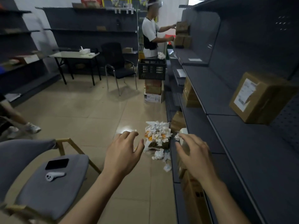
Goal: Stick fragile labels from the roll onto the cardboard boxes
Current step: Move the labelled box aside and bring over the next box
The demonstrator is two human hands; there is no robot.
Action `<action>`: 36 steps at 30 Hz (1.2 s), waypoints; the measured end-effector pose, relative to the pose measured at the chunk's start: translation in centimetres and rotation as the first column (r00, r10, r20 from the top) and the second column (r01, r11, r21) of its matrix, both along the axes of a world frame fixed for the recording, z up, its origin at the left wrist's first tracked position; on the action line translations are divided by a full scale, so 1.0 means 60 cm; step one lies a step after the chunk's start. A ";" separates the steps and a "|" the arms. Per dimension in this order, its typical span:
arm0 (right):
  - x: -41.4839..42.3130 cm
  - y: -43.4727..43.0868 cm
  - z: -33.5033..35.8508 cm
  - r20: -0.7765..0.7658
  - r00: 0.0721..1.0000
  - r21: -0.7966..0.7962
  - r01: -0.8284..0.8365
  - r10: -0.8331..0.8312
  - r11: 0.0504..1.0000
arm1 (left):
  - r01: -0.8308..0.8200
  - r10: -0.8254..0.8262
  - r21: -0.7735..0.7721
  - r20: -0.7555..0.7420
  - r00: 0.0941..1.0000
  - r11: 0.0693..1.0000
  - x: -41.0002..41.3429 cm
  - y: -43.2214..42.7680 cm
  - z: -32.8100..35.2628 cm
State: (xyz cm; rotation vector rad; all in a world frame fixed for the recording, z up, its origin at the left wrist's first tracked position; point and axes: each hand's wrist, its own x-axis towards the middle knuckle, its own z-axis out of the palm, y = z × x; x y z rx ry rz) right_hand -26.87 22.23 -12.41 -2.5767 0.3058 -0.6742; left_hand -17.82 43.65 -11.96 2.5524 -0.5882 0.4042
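While both hands hover apart above the tiled aisle, the right hand (193, 155) curls round the pale label roll (183, 132) at the edge of the dark shelving (242, 143). Whether the left hand (123, 153), fingers bent, holds anything cannot be told. A cardboard box (265, 101) sits on a higher shelf, and crumpled paper (157, 135) lies heaped on the floor between the hands.

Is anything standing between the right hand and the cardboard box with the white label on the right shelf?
Nothing visible does. The right hand holds the label roll at the shelf edge, and only bare shelf shows between it and the cardboard box farther up on the right.
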 end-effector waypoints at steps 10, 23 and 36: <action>0.223 -0.095 -0.012 -0.087 0.996 -0.034 0.018 -0.021 0.999 | -0.007 0.003 -0.042 -0.088 0.996 0.999 0.237 -0.079 -0.027; 0.377 -0.263 0.025 -0.078 0.911 -0.091 0.397 -0.404 0.913 | 0.392 -0.403 -0.102 -0.128 0.906 0.914 0.527 -0.349 -0.005; 0.275 -0.491 0.015 0.036 0.535 0.073 0.841 -0.844 0.536 | 0.798 -0.822 -0.197 -0.162 0.546 0.569 0.538 -0.730 0.011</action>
